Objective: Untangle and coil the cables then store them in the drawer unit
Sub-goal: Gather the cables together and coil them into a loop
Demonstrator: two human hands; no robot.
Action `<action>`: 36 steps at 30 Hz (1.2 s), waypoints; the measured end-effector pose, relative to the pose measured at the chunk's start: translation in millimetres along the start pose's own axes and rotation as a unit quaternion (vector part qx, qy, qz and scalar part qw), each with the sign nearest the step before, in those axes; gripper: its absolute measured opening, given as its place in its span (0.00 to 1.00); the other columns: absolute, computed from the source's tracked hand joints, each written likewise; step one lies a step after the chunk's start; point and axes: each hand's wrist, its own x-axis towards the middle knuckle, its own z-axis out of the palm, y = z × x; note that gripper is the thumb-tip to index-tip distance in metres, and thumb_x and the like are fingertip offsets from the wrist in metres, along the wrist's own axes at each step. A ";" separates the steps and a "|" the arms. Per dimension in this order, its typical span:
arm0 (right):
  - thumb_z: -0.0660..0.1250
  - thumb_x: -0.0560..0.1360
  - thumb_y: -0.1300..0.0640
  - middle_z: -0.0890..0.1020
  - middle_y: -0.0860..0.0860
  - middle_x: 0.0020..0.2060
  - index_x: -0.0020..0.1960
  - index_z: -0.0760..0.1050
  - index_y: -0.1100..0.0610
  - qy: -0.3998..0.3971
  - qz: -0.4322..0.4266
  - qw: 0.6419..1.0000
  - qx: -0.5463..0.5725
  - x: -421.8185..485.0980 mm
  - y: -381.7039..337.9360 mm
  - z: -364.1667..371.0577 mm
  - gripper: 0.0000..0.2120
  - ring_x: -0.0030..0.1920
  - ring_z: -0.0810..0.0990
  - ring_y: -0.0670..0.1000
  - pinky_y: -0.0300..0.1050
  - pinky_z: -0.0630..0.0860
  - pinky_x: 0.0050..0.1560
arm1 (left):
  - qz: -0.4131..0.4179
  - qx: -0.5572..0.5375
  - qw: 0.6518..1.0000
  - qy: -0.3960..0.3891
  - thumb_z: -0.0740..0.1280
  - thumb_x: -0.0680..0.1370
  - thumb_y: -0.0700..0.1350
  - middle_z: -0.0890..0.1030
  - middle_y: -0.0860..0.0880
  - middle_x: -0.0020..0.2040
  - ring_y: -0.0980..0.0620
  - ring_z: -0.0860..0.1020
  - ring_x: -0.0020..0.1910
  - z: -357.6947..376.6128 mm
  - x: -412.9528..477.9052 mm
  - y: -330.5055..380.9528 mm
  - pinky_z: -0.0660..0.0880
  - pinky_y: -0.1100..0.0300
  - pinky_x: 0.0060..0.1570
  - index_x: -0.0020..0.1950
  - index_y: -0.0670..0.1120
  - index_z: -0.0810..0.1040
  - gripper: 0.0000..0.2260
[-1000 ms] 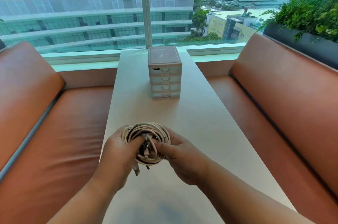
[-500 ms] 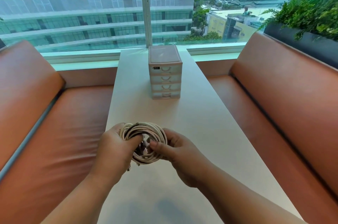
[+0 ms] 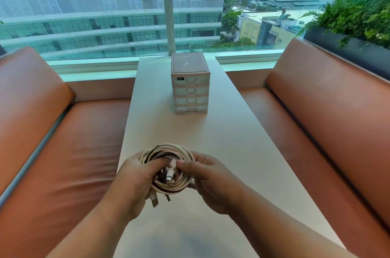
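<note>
Head camera: a tangled ring of cream and black soft cables (image 3: pixel 168 149) hangs over the near end of the long beige table (image 3: pixel 232 141). The left hand (image 3: pixel 133 177) grips its left side, the right hand (image 3: pixel 213 179) its right, thumb at the white plugs. Light, floppy, springy, I'd judge; take a plug end. Far off stands the beige four-drawer plastic unit (image 3: pixel 190 89), its small dark label (image 3: pixel 179 78) unreadable.

matt pale table (image 3: pixel 221 135), translucent plastic drawer unit (image 3: pixel 190 87), smooth leathery benches (image 3: pixel 63 141)
</note>
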 end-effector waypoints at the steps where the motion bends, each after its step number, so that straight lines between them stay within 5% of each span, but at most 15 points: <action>1: 0.66 0.74 0.54 0.78 0.57 0.50 0.60 0.76 0.62 -0.002 0.001 1.000 -0.002 -0.1 0.6 -0.4 0.18 0.52 0.77 0.53 0.54 0.69 0.64 | -0.002 0.004 1.000 -0.006 0.73 0.66 0.42 0.75 0.48 0.24 0.52 0.72 0.18 -0.8 0.2 -0.1 0.63 0.66 0.16 0.48 0.37 0.76 0.15; 3: 0.66 0.75 0.53 0.79 0.55 0.49 0.60 0.76 0.59 -0.006 0.003 1.000 -0.012 -0.2 2.5 -2.0 0.16 0.51 0.77 0.51 0.59 0.67 0.66 | -0.005 0.016 1.000 -0.017 0.72 0.64 0.47 0.75 0.47 0.26 0.48 0.73 0.19 -2.8 0.5 1.2 0.65 0.65 0.17 0.51 0.36 0.76 0.21; 9: 0.67 0.73 0.52 0.81 0.47 0.43 0.53 0.75 0.50 0.080 -0.067 0.984 -0.141 3.8 6.4 -0.1 0.09 0.46 0.78 0.47 0.50 0.74 0.53 | -0.026 0.004 0.997 -0.072 0.74 0.63 0.47 0.75 0.37 0.37 0.42 0.75 0.25 -6.1 -1.6 6.4 0.67 0.63 0.17 0.55 0.32 0.75 0.27; 14: 0.70 0.72 0.56 0.73 0.40 0.50 0.54 0.66 0.38 0.200 -0.176 0.899 -0.347 1.2 8.3 -2.3 0.19 0.50 0.73 0.40 0.29 0.69 0.50 | -0.039 -0.045 0.996 -0.074 0.71 0.71 0.42 0.79 0.37 0.31 0.44 0.76 0.22 1.1 -6.5 7.1 0.72 0.61 0.19 0.52 0.29 0.75 0.18; 18: 0.64 0.71 0.59 0.71 0.40 0.45 0.53 0.74 0.44 0.140 -0.282 0.820 -0.478 4.7 7.0 -7.1 0.14 0.49 0.73 0.45 0.41 0.73 0.51 | -0.027 -0.048 0.998 -0.044 0.70 0.69 0.48 0.81 0.40 0.33 0.47 0.77 0.24 6.5 -6.6 0.1 0.70 0.61 0.24 0.47 0.37 0.78 0.15; 22: 0.64 0.70 0.67 0.75 0.46 0.44 0.55 0.79 0.50 0.066 -0.265 0.830 -0.486 2.3 -3.0 -14.4 0.18 0.47 0.75 0.47 0.43 0.75 0.49 | -0.026 -0.023 0.999 -0.030 0.71 0.70 0.51 0.82 0.39 0.35 0.48 0.78 0.25 5.9 -7.9 -3.7 0.69 0.62 0.23 0.47 0.38 0.78 0.16; 27: 0.59 0.66 0.51 0.78 0.45 0.48 0.59 0.74 0.49 0.036 -0.204 0.831 -0.516 -5.6 -6.5 -6.0 0.22 0.46 0.75 0.46 0.49 0.75 0.50 | 0.026 0.065 0.997 0.017 0.74 0.66 0.60 0.81 0.41 0.32 0.46 0.75 0.22 0.4 -4.8 -4.8 0.64 0.64 0.19 0.50 0.37 0.76 0.28; 30: 0.58 0.68 0.48 0.81 0.45 0.48 0.55 0.74 0.47 0.105 -0.128 0.876 -0.454 -6.7 -10.4 5.3 0.17 0.45 0.77 0.47 0.51 0.76 0.50 | 0.057 0.093 0.992 0.064 0.73 0.69 0.56 0.80 0.42 0.30 0.51 0.74 0.20 1.9 -4.9 -6.2 0.65 0.64 0.17 0.49 0.41 0.76 0.21; 33: 0.63 0.74 0.49 0.81 0.44 0.51 0.55 0.73 0.47 0.134 -0.067 0.864 -0.481 -2.4 -15.4 14.6 0.10 0.44 0.78 0.46 0.50 0.77 0.51 | 0.093 0.100 0.987 0.090 0.72 0.73 0.48 0.81 0.45 0.32 0.54 0.77 0.23 6.2 -7.5 -6.6 0.67 0.63 0.17 0.49 0.43 0.78 0.11; 36: 0.64 0.74 0.53 0.82 0.48 0.47 0.50 0.70 0.47 0.130 -0.011 0.905 -0.405 0.6 -19.0 23.1 0.06 0.35 0.82 0.51 0.49 0.80 0.38 | 0.111 0.085 0.987 0.086 0.71 0.74 0.45 0.81 0.51 0.29 0.57 0.77 0.24 10.6 -9.9 -6.6 0.67 0.66 0.18 0.47 0.46 0.77 0.06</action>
